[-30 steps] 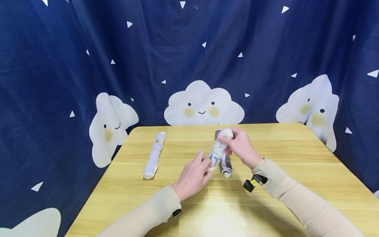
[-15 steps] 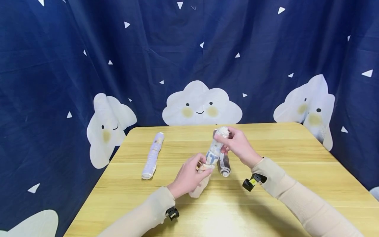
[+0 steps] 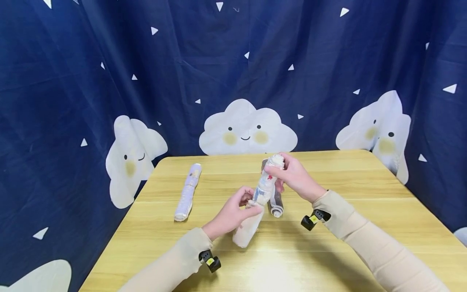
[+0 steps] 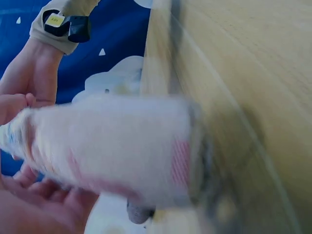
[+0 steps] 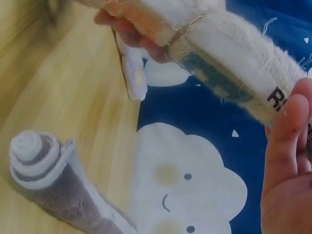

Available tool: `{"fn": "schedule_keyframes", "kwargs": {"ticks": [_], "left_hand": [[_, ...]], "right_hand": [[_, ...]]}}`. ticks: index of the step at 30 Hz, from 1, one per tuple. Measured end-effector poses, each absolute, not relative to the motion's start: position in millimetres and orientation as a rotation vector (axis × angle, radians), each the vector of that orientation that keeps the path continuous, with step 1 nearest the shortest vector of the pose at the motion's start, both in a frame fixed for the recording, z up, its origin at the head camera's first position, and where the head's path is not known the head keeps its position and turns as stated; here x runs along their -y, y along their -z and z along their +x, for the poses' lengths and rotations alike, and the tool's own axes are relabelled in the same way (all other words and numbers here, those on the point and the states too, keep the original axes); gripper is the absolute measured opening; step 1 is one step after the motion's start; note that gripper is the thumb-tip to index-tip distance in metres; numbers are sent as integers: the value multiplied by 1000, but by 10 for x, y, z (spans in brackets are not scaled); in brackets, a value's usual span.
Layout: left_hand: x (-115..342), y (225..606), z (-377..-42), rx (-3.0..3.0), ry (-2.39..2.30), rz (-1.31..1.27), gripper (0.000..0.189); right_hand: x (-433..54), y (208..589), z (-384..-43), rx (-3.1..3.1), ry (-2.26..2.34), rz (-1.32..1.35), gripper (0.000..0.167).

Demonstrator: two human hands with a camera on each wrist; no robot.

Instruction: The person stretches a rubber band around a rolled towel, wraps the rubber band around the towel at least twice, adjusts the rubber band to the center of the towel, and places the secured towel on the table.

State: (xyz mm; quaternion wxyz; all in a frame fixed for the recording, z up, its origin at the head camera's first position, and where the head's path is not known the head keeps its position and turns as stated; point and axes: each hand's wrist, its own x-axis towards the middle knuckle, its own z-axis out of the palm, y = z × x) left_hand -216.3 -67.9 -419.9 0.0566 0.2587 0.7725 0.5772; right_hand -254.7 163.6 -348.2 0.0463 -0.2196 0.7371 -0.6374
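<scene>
A rolled-up white towel [image 3: 249,230] with blue and red prints slants above the table, held between both hands. My right hand [image 3: 300,180] grips its upper end, thumb across the front and fingers behind. Around its middle, at a narrowed band, my left hand [image 3: 229,213] holds it with thumb in front and fingers at the far side. The lower half sticks out past the left hand and looks blurred in the left wrist view. Behind it lies a rolled grey-brown towel [image 3: 276,205], partly hidden; its spiral end [image 5: 30,148] shows in the right wrist view.
A rolled lavender towel [image 3: 187,192] lies on the left of the wooden table [image 3: 328,243]. A dark blue curtain [image 3: 175,61] with clouds and triangles hangs behind the far edge and along both sides.
The left hand has shifted from the white towel's lower end to its middle, and the lower part now extends below that hand. The roll has turned, showing a red print. The right hand stays near the top.
</scene>
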Motion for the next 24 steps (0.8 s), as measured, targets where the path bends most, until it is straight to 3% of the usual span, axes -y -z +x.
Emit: {"fn": "schedule_keyframes", "kwargs": {"ticks": [9, 24], "left_hand": [[591, 4148, -2147, -2494, -1720, 667, 17], [596, 4193, -2153, -2476, -1683, 667, 21]], "right_hand": [[-1531, 3460, -2491, -2363, 1940, -527, 41], [-1476, 3445, -2492, -2403, 1990, -440, 38]]}}
